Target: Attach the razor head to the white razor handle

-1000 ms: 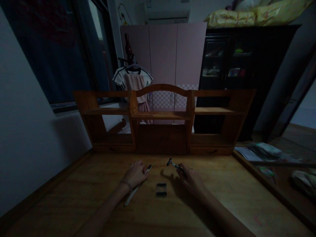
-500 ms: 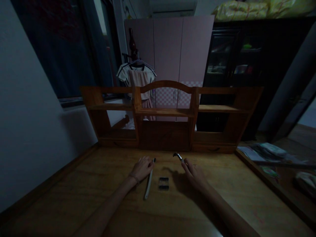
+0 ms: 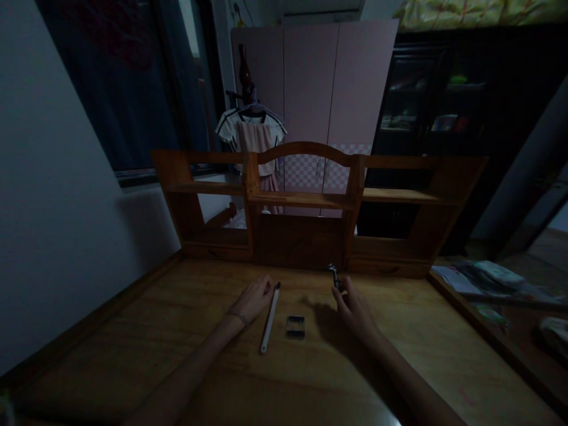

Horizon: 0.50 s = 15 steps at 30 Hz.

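Observation:
My right hand [image 3: 354, 305] is closed around a razor-like tool [image 3: 334, 275] with a shiny angled head, held above the table. My left hand [image 3: 256, 297] rests on the wood with its fingers curled together; whether anything is in them is hidden. Just right of it lies a long white toothbrush-like stick [image 3: 270, 322] with a dark tip at its far end. Between the stick and my right hand sits a small clear case [image 3: 295, 326] with dark bands at its two ends.
A wooden shelf unit [image 3: 302, 201] stands along the back of the wooden table [image 3: 199, 355]. Papers and bags [image 3: 492, 275] lie beyond the raised right edge. A white wall [image 3: 66, 236] borders the left side.
My right hand has turned the tool so that its head points more upright and farther right. My left hand has come slightly away from the white stick. The camera view has shifted a little.

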Each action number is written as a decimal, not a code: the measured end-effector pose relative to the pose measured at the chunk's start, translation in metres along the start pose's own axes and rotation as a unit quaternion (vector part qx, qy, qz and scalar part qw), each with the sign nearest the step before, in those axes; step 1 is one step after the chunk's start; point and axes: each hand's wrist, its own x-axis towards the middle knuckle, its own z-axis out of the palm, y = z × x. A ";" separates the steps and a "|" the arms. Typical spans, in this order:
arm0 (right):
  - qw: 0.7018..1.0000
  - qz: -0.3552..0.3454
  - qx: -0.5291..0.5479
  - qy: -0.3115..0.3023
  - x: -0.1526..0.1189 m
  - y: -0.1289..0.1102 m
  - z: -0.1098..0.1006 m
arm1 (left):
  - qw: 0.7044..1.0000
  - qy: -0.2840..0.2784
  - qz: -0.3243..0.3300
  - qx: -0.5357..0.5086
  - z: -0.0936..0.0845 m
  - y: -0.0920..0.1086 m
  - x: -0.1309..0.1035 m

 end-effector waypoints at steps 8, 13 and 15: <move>0.999 -0.010 -0.019 0.024 0.000 -0.003 -0.004 | 0.989 -0.131 0.020 -0.059 -0.006 0.024 -0.056; 1.000 -0.025 -0.003 0.012 -0.003 -0.006 -0.004 | 0.986 -0.152 0.020 -0.064 0.008 0.036 -0.056; 1.000 -0.027 0.004 0.010 -0.004 -0.008 -0.005 | 0.986 -0.152 0.014 -0.063 0.013 0.042 -0.053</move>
